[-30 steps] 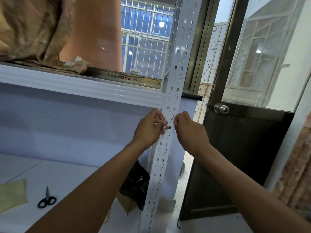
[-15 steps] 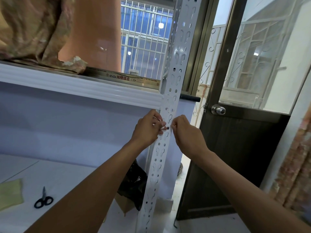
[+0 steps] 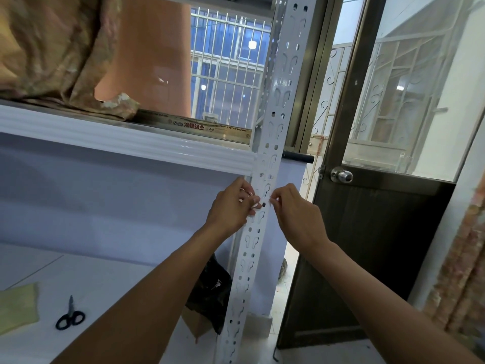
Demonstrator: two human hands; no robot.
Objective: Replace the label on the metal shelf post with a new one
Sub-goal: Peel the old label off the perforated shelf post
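A white perforated metal shelf post [image 3: 273, 143] runs from top centre down to the floor. My left hand [image 3: 231, 206] and my right hand [image 3: 296, 214] meet on the post just below the upper shelf edge, fingertips pinched against its front face. A small white bit [image 3: 254, 204], perhaps label or backing, shows at my left fingertips. The label itself is too small and too covered to make out clearly.
The white upper shelf [image 3: 126, 143] carries crumpled brown fabric [image 3: 52, 48] and a long printed box [image 3: 194, 126]. On the lower shelf lie black scissors [image 3: 68, 315] and a yellow cloth [image 3: 17, 307]. A dark door with a knob [image 3: 341, 176] stands right of the post.
Both hands stay pinched at the same spot on the post. Only the head view has shifted slightly.
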